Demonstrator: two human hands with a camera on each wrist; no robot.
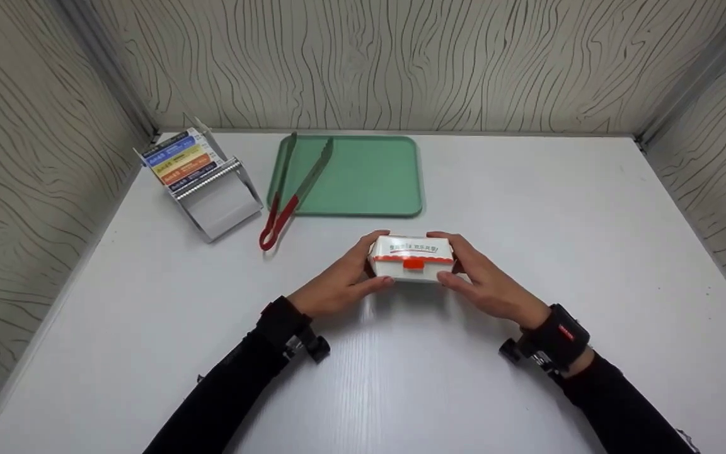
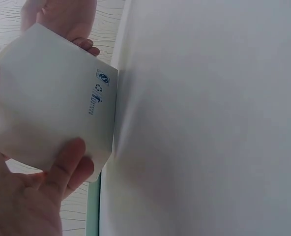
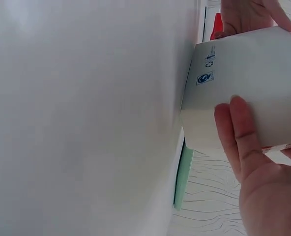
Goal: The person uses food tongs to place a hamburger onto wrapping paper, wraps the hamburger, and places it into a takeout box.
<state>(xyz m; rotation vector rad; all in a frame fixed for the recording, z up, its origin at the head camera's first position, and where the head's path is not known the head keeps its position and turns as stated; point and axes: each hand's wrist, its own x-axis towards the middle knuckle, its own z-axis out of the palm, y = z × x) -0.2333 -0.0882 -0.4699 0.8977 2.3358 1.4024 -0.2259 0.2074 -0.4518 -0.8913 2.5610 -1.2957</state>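
Observation:
A closed white paper takeout box [image 1: 394, 268] with an orange-red tab is held between both hands, near the middle of the table in the head view. My left hand [image 1: 334, 287] grips its left end, thumb at the front corner. At the opposite end my right hand [image 1: 489, 287] grips it the same way. Both wrist views show the plain white underside [image 2: 52, 93] with small blue printed marks, and fingers [image 3: 241, 120] of the right hand lie against it. One edge of the box comes close to the tabletop.
Behind the hands lies a green tray [image 1: 363, 183]. Red-handled metal tongs [image 1: 297, 195] rest across its left side. A metal dispenser [image 1: 218, 202] with coloured label strips stands farther left on the white table [image 1: 558, 208]. Patterned panels [image 1: 394, 69] enclose the table's back and sides.

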